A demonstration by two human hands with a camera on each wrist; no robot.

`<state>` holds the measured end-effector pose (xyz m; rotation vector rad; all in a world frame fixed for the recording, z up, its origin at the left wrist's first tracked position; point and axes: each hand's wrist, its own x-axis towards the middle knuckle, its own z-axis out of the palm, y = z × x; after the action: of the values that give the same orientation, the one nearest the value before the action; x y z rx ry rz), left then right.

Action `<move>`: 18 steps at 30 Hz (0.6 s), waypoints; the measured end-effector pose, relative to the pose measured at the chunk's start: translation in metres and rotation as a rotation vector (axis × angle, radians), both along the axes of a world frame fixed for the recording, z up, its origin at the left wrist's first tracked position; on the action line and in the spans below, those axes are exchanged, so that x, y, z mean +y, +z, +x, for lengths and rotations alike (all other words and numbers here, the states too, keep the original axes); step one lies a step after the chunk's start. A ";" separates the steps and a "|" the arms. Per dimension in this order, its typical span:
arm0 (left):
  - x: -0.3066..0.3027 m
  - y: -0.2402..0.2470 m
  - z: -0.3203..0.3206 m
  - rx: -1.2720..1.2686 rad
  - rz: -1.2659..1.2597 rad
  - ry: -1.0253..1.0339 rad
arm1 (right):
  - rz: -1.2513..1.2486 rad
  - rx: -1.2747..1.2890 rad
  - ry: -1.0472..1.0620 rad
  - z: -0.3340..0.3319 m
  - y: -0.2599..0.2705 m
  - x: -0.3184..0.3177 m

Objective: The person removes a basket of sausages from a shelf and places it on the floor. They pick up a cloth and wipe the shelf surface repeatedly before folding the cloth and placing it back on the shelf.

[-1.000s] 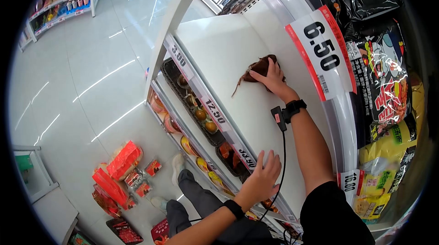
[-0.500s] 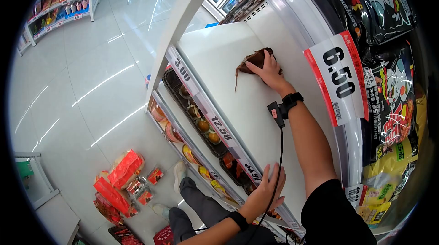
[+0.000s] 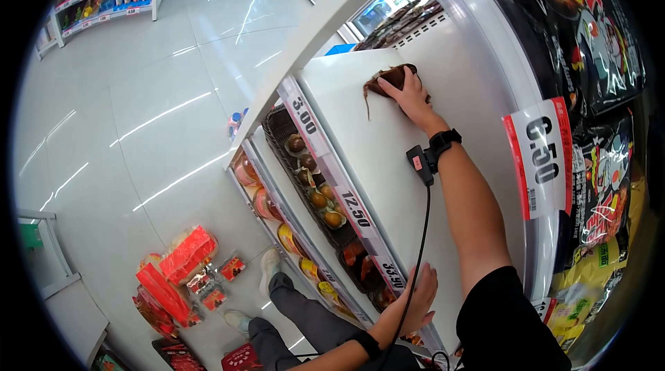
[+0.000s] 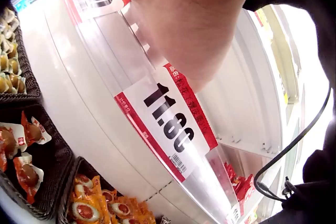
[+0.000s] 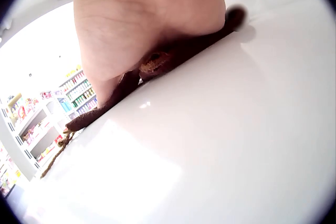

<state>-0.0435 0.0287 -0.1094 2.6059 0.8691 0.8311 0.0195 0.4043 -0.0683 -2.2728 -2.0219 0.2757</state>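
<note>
Head view showed the right hand point(image 3: 410, 97) stretched to the far end of the white shelf point(image 3: 360, 156). Its fingers lay flat and fairly straight on top of a brown cloth point(image 3: 391, 76), pressing it down rather than gripping it. The cloth sat bunched under and just beyond the fingertips, close to the shelf's back corner, with a loose thread point(image 3: 366, 104) trailing out on the thumb side. In the right wrist view the palm covered most of the cloth point(image 5: 157, 64), which lay flush on the shelf.

The left hand point(image 3: 418, 296) rested with relaxed, straight fingers on the shelf's front edge, holding nothing. An 11.80 tag point(image 4: 168, 124) hung just below it.

The work looked like wiping. Doing it well probably called for even pressure through the whole palm, so the cloth did not slip out from under the fingers. Spreading the cloth flatter and drawing overlapping strokes from the back corner towards the body would likely help. The left hand seemed well placed to brace, and the wrist cable point(image 3: 422, 232) wanted keeping off the wiped surface.
</note>
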 end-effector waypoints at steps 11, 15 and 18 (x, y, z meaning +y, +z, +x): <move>-0.001 -0.001 0.001 -0.028 -0.024 0.005 | 0.024 0.021 0.060 -0.008 -0.011 0.051; -0.001 -0.004 0.002 -0.041 -0.019 0.010 | 0.048 0.044 0.105 -0.012 -0.011 0.060; -0.001 -0.002 -0.001 -0.029 0.001 0.020 | 0.041 0.041 0.105 -0.013 -0.012 0.064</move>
<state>-0.0446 0.0281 -0.1115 2.5841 0.8886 0.8724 0.0061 0.4678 -0.0799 -2.1227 -2.1101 0.2833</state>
